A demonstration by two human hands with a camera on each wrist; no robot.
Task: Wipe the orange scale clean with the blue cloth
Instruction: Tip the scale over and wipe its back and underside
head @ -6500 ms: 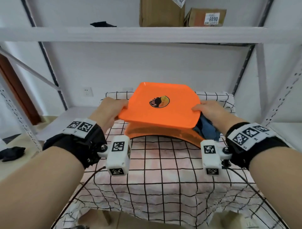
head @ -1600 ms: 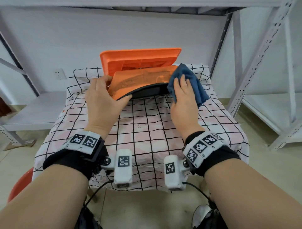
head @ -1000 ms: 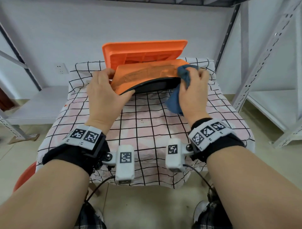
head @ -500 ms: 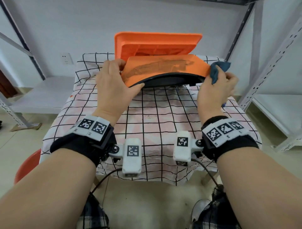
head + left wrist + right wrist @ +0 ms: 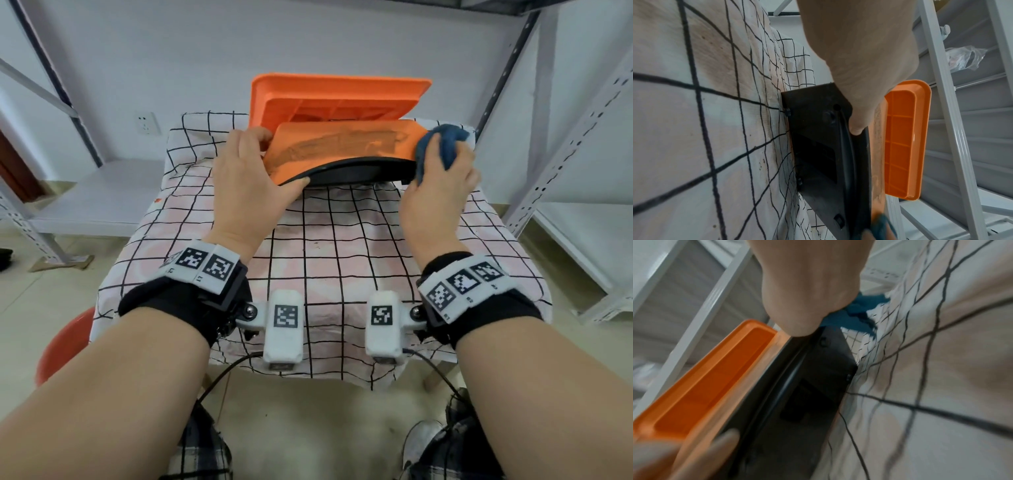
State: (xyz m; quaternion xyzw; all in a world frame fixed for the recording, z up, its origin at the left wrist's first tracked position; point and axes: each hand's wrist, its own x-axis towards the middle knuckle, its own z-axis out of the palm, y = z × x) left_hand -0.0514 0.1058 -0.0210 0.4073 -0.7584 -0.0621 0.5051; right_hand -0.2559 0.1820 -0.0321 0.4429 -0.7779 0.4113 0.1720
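The orange scale (image 5: 337,147) stands tipped up on its edge at the far side of the checked tablecloth (image 5: 329,240), its black underside (image 5: 822,146) facing me and its orange weighing tray (image 5: 335,97) behind. My left hand (image 5: 253,174) grips the scale's left end, thumb on the black rim. At the scale's right end my right hand (image 5: 442,174) holds the bunched blue cloth (image 5: 443,145) against the corner. The cloth (image 5: 851,316) shows under the right hand in the blurred right wrist view, where the scale's black underside (image 5: 801,382) fills the middle.
Grey metal shelving uprights (image 5: 561,113) stand to the right and left of the small table. A low white shelf (image 5: 96,202) lies at the left. A red stool (image 5: 65,346) shows under the table's near left corner. A wall socket (image 5: 147,123) is behind.
The right hand with the blue cloth has slid along the scale from its front face to the right corner and bunched the cloth there. The left hand keeps its grip.
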